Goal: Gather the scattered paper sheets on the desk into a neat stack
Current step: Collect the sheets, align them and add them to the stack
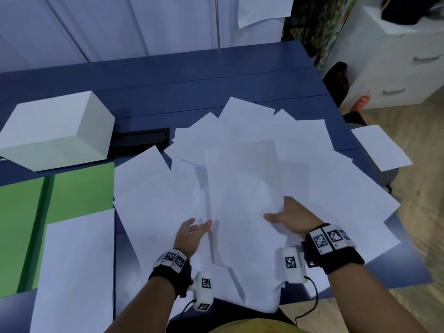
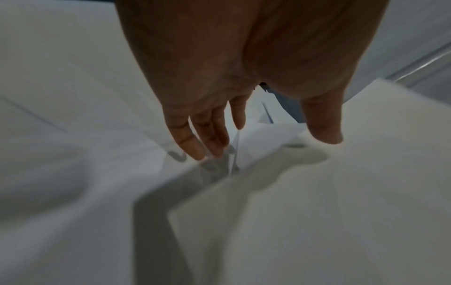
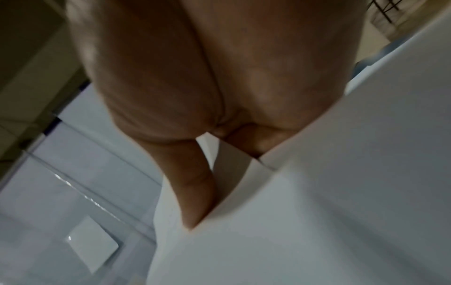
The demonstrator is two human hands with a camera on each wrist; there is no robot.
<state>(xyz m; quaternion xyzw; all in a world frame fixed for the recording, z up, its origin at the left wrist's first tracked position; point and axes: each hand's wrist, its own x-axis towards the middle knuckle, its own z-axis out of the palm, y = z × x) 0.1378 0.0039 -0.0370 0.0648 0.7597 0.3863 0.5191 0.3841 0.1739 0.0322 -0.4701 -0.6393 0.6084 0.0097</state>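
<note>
Many white paper sheets (image 1: pixel 276 131) lie fanned and overlapping across the blue desk (image 1: pixel 192 78). My right hand (image 1: pixel 286 216) grips a bundle of sheets (image 1: pixel 242 188) by its right edge and holds it tilted above the pile. In the right wrist view the thumb (image 3: pixel 192 192) lies on top of this bundle (image 3: pixel 341 192), with the fingers hidden beneath. My left hand (image 1: pixel 195 228) is open beside the bundle's left edge. Its straight fingers (image 2: pixel 207 138) reach down to the loose sheets (image 2: pixel 317 212).
A white box (image 1: pixel 55 131) stands at the back left, next to a black slot (image 1: pixel 141 139). A green folder (image 1: pixel 72 188) lies at the left with one sheet (image 1: pixel 77 272) across it. Another sheet (image 1: pixel 382 147) overhangs the desk's right edge. White drawers (image 1: pixel 396 68) stand beyond.
</note>
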